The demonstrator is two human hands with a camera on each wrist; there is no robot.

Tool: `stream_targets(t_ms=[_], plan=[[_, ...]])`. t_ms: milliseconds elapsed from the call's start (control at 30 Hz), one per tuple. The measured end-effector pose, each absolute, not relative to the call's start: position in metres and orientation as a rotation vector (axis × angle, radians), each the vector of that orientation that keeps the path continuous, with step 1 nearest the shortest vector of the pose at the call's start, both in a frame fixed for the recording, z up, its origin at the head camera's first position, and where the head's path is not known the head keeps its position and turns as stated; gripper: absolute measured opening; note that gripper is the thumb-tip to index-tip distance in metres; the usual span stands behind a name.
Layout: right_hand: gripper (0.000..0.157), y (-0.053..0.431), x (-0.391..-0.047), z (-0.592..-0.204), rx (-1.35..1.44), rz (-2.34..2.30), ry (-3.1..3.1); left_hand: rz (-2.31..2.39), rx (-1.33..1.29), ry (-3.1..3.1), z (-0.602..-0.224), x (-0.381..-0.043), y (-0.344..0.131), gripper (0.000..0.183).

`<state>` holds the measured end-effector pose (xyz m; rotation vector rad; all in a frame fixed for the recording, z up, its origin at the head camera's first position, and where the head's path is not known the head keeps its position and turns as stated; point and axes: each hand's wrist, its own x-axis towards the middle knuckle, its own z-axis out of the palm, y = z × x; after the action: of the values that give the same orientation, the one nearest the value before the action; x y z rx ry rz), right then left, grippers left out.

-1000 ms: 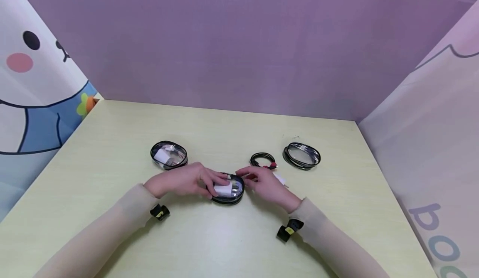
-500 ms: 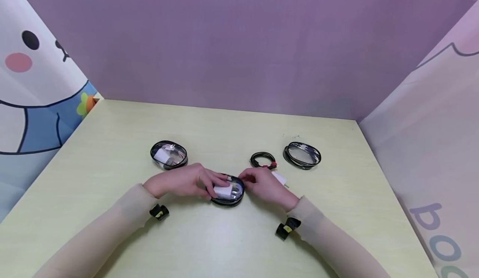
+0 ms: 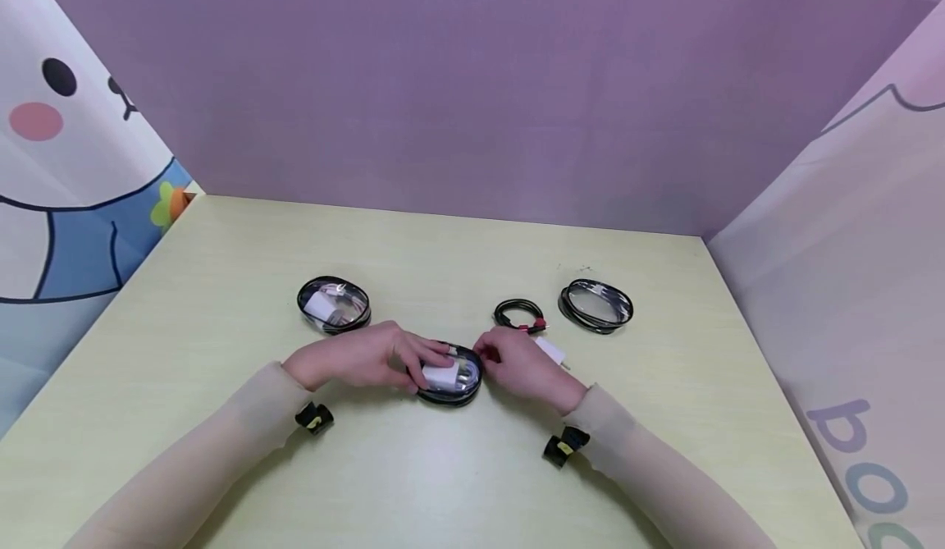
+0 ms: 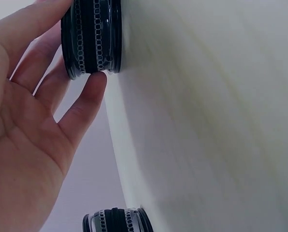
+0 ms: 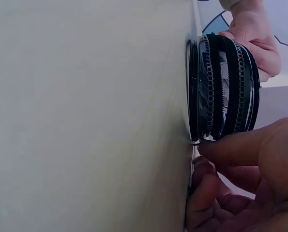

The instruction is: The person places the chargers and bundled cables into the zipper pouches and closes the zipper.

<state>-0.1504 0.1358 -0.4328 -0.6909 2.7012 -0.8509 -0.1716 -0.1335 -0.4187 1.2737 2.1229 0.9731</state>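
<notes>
A small clear zip pouch with black trim (image 3: 469,383) stands on the table between the hands. Inside it lie a white charger plug (image 3: 440,376) and a cable. My left hand (image 3: 372,355) holds the pouch from the left, fingers over its top and side. At its right end, the fingertips of my right hand (image 3: 526,368) pinch together by the zipper. In the right wrist view a small dark zipper pull (image 5: 196,144) shows at those fingertips. The zipper there is parted, with pale contents (image 5: 224,79) visible between the rows of teeth.
A similar pouch with a white plug (image 3: 334,306) lies at the back left. A clear black-trimmed pouch (image 3: 596,306) sits at the back right. Beside it are a coiled black cable (image 3: 519,316) with red ends and a white plug (image 3: 550,350).
My right hand has shifted slightly left, and its fingers have drawn together at the pouch's right end. My left hand stays on the pouch.
</notes>
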Motion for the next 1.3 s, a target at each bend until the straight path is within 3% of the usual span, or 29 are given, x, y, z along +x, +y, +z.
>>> stream_targets(t_ms=[533, 900, 1300], plan=[[0.007, 0.137, -0.151, -0.430, -0.628, -0.910, 2.677, 0.968, 1.269, 2.128, -0.418, -0.172, -0.133, 0.025], [0.012, 0.141, -0.152, -0.429, -0.578, -1.045, 2.532, 0.957, 1.306, 2.180, -0.418, -0.168, -0.133, 0.027], [0.016, 0.138, -0.155, -0.429, -0.513, -1.153, 2.413, 0.723, 1.431, 2.339, -0.418, -0.161, -0.119, 0.067]])
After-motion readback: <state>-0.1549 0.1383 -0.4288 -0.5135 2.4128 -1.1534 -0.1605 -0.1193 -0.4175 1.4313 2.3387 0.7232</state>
